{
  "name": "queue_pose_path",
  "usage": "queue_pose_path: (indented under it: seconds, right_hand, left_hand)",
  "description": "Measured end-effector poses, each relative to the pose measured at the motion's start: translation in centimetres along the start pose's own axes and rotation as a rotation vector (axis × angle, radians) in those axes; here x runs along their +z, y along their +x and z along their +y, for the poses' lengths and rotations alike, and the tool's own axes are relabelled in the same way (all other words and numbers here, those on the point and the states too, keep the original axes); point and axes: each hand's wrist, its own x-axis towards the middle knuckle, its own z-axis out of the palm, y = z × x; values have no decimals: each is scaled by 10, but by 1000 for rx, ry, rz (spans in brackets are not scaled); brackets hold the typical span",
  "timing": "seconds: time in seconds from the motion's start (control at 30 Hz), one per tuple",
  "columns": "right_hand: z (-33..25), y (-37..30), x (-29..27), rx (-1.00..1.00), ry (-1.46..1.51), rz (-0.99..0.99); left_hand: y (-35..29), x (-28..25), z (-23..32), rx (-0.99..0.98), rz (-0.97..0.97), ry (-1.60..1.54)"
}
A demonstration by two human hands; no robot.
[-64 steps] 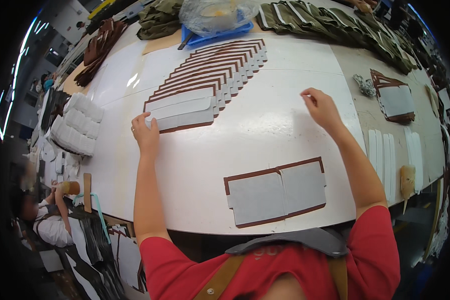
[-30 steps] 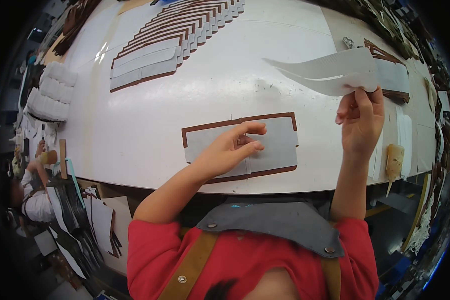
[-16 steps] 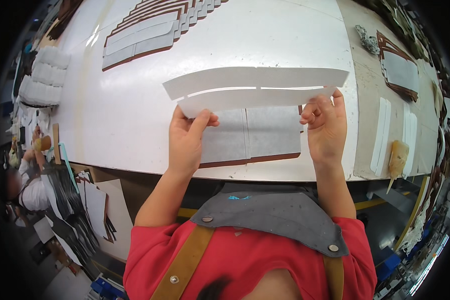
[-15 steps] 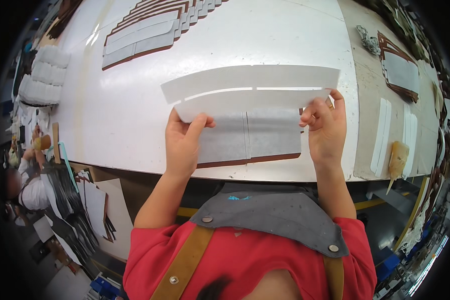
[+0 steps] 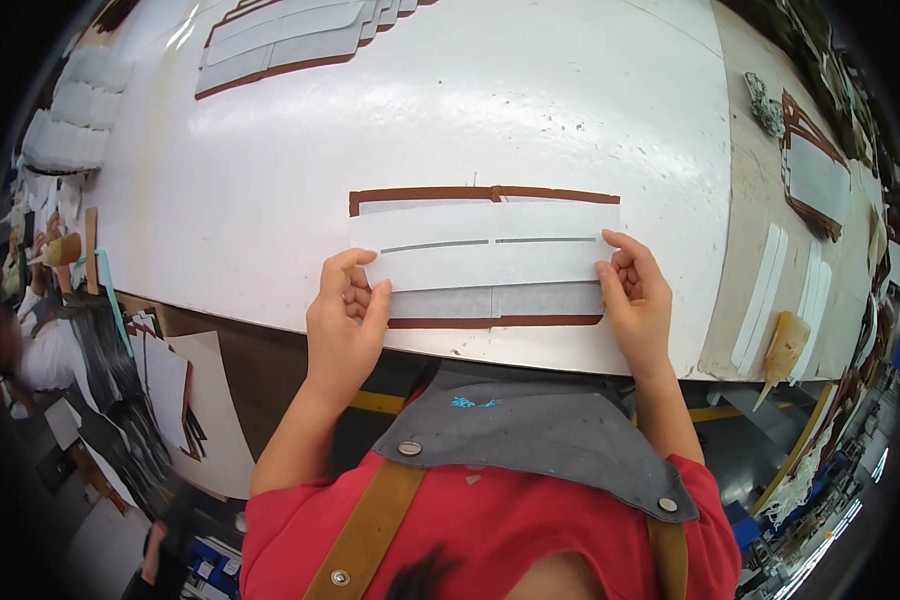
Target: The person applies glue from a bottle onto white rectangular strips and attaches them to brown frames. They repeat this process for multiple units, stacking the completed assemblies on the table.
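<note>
A white strip (image 5: 440,268) with two long narrow slots lies level over a pale grey panel with brown edges (image 5: 550,301) on the table in front of me. Brown borders of the panel show above and below the strip. At the strip's left end, my left hand (image 5: 348,312) grips its edge with thumb and index finger, the other fingers curled. My right hand (image 5: 638,300) holds the opposite end in the same way. Whether the strip touches the panel all along its length, I cannot tell.
Overlapping brown-edged panels (image 5: 280,45) sit at the far left of the white table (image 5: 570,120). On the right board lie white strips (image 5: 760,295), a yellowish brush-like tool (image 5: 787,345) and another panel stack (image 5: 818,172). A person's hand (image 5: 45,240) shows far left.
Both hands have lowered the strip toward me, from raised and bowed to flat over the panel. The panel's far brown edge has come into sight. The view has shifted slightly.
</note>
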Motion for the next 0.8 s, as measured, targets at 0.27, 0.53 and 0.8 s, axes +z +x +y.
queue_pose_path:
  seconds: [0.27, 0.53, 0.8]
  right_hand:
    - [0, 6, 1, -66, -96, 1]
    - [-1, 7, 3, -100, -184, 13]
    - [0, 5, 3, -123, -231, 20]
  left_hand:
    - [9, 0, 3, 21, -17, 167]
    - [12, -3, 3, 35, -59, 229]
    - [14, -5, 0, 44, -77, 235]
